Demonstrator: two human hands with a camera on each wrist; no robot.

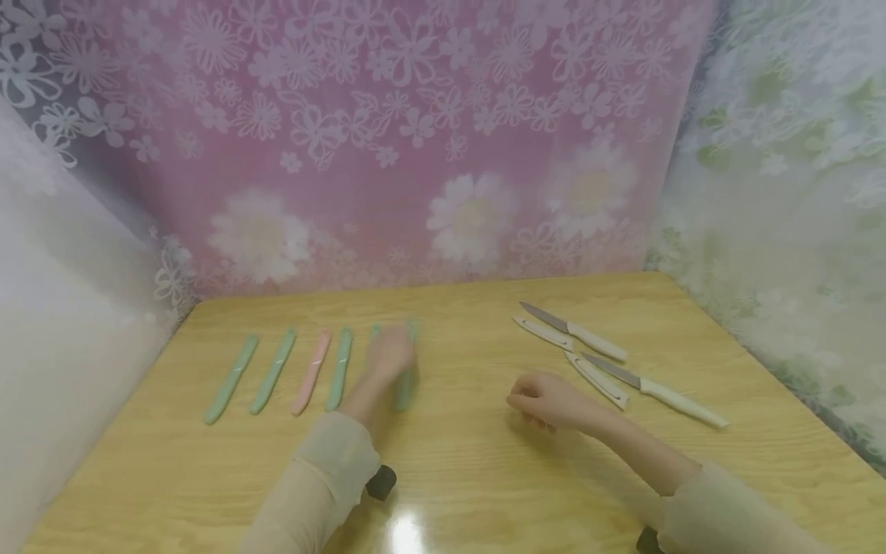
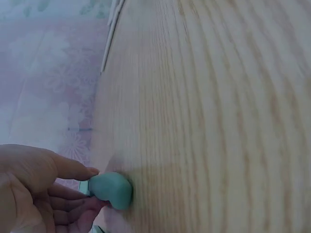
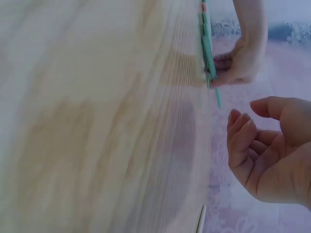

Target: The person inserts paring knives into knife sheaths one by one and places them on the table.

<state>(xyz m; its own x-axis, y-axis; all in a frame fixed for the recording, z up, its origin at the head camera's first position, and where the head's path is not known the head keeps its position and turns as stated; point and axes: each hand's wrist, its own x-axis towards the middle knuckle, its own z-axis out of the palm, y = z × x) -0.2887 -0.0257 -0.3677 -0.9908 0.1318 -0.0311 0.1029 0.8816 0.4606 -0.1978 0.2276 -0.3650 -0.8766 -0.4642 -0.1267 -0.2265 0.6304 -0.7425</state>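
My left hand (image 1: 391, 354) pinches a green sheathed paring knife (image 1: 404, 392) at the right end of a row. In the left wrist view, thumb and fingers close around it near the rounded green handle end (image 2: 112, 189). Another green knife lies partly hidden under that hand. Left of it in the row are a green knife (image 1: 339, 369), a pink knife (image 1: 311, 373) and two more green ones. My right hand (image 1: 550, 400) hovers over the table with loosely curled fingers and nothing in them; the right wrist view shows the thumb apart from the fingertips.
At the right of the wooden table (image 1: 457, 462) lie two unsheathed knives with white handles, the far knife (image 1: 595, 342) and the near knife (image 1: 681, 400). Beside them are a white sheath (image 1: 543, 332) and a second sheath (image 1: 597, 381). A pink flowered curtain (image 1: 388, 154) hangs behind.
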